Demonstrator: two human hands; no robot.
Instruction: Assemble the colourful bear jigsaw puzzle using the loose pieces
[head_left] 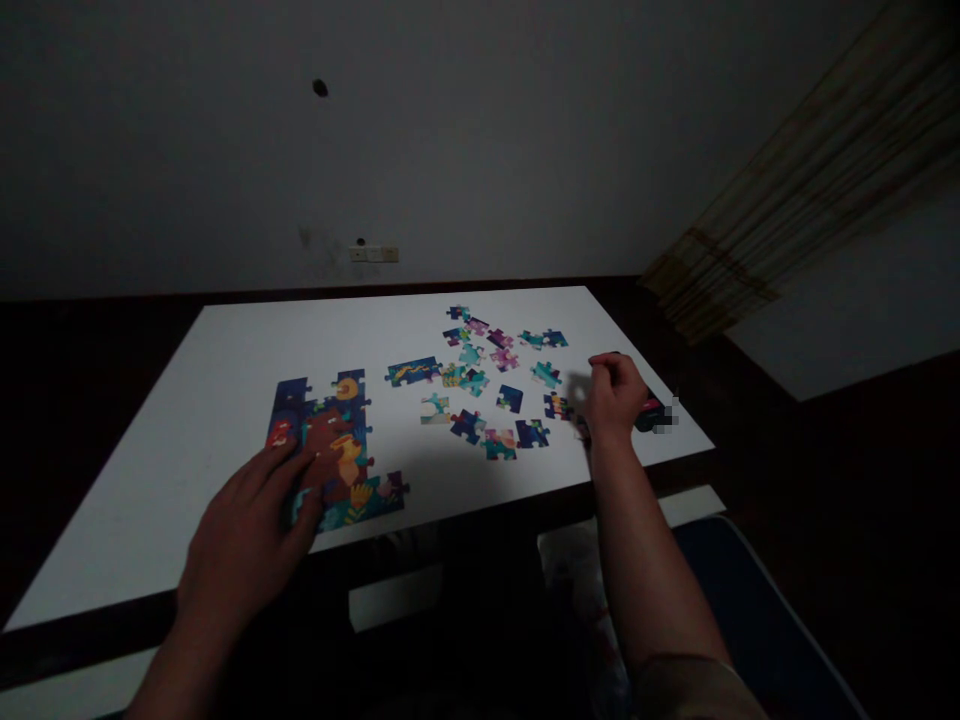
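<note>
A partly joined puzzle [330, 450] with a brown animal picture lies toward the left front of the white table. My left hand [251, 520] rests on its lower left part, fingers spread. Several loose pieces [510, 398] are scattered to the right, and a short joined strip [414, 371] lies between them and the joined part. My right hand [615, 395] is over the table's right side with its fingers curled in; whatever they hold, if anything, is hidden. A yellow and dark piece [557, 406] lies just left of it.
A dark object with a red part [654, 410] is beside my right wrist at the white table's [172, 430] right edge. A blue seat [750, 610] stands below right. Behind are a wall with sockets [373, 255] and a curtain [795, 170].
</note>
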